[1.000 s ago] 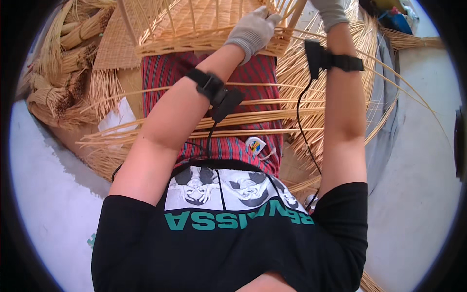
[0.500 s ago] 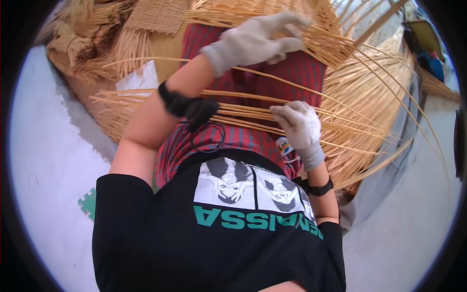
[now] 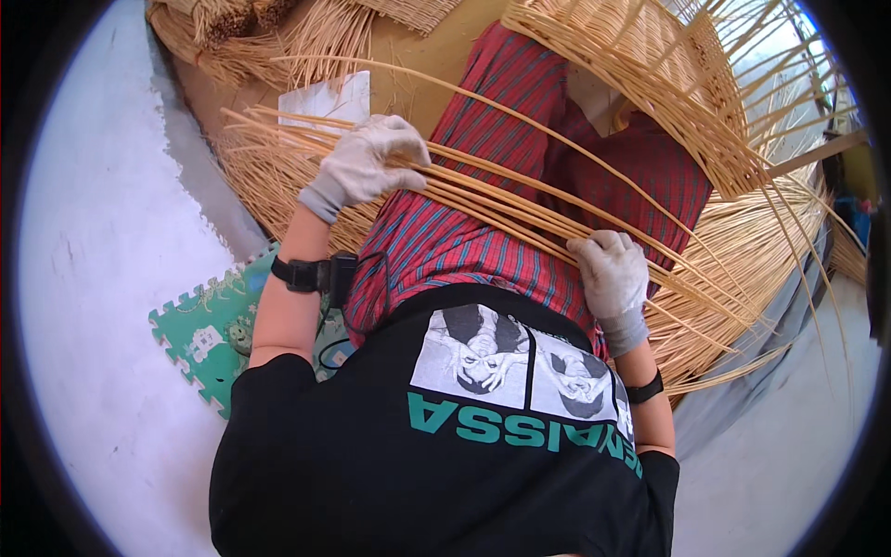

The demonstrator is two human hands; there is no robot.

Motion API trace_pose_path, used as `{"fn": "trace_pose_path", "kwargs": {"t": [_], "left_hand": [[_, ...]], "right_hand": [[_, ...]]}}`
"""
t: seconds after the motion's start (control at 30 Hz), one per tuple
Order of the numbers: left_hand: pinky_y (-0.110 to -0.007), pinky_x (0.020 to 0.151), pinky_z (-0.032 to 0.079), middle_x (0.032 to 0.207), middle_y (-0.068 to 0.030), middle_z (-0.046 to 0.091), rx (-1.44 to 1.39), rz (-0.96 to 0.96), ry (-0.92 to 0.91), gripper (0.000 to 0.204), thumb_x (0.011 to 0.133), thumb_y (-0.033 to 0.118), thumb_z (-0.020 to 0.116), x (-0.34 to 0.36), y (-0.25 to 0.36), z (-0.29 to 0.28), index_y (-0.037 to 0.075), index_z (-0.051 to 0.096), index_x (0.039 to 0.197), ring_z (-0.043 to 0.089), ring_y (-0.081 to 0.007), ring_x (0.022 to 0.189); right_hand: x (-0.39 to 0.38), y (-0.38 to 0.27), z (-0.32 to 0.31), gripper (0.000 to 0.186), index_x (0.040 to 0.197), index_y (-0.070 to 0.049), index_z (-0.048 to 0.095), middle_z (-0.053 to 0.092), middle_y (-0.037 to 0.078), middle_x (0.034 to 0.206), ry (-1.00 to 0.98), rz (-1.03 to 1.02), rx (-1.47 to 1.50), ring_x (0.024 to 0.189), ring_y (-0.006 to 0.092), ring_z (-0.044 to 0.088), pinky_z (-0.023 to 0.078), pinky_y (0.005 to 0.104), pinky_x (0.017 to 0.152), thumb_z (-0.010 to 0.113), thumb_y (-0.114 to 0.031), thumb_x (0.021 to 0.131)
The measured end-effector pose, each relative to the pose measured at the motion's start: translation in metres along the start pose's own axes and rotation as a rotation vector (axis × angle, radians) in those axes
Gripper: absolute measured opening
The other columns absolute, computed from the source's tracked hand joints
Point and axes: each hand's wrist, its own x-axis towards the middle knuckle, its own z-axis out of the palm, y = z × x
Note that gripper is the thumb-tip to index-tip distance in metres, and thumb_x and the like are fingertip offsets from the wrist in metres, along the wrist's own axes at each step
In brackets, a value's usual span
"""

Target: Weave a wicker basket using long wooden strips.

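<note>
Several long, thin wicker rods (image 3: 501, 215) lie across my lap over red striped cloth (image 3: 436, 243). My right hand (image 3: 614, 277), in a pale work glove, is closed on them near their right part, fingers pinched around the rods. My left hand (image 3: 364, 165), gloved too, hovers at their left part with thumb and fingers apart, the rods passing beneath it. One single rod (image 3: 557, 144) arcs above the others. Beyond my knees, at the upper right, sits a partly woven wicker basket (image 3: 640, 70) with upright stakes sticking out.
A large pile of loose wicker (image 3: 742, 278) fans out at the right. More bundled wicker (image 3: 218, 19) lies at the upper left, near a white sheet (image 3: 325, 97). A green foam mat (image 3: 200, 330) is by my left elbow. A wooden bar (image 3: 817, 153) juts beside the basket.
My left hand has come back from beside the basket to the left part of the rods. My right hand keeps its grip. The view has shifted, so the basket appears farther right.
</note>
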Motion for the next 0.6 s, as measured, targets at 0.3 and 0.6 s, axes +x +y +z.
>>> {"fn": "trace_pose_path", "kwargs": {"t": [0.3, 0.6], "left_hand": [[-0.036, 0.081, 0.053, 0.094, -0.0043, 0.065, 0.098, 0.019, 0.158, 0.020, 0.077, 0.017, 0.084, 0.002, -0.005, 0.014, 0.009, 0.071, 0.090, 0.063, -0.0240, 0.092], [-0.044, 0.100, 0.048, 0.096, -0.0067, 0.074, 0.246, 0.134, 0.451, 0.017, 0.087, 0.017, 0.072, 0.005, -0.013, -0.056, 0.009, 0.073, 0.102, 0.070, -0.0255, 0.091]], "right_hand": [[0.005, -0.016, 0.004, 0.024, 0.110, -0.017, 0.070, 0.062, 0.005, 0.090, -0.208, -0.053, -0.146, 0.088, 0.0275, 0.064, 0.051, 0.0434, 0.075, 0.070, -0.025, 0.088], [0.009, 0.049, -0.097, 0.023, 0.107, -0.002, 0.076, 0.075, 0.014, 0.097, 0.651, 0.247, -0.102, 0.090, 0.0273, 0.070, 0.054, 0.0365, 0.087, 0.063, 0.005, 0.089]]}}
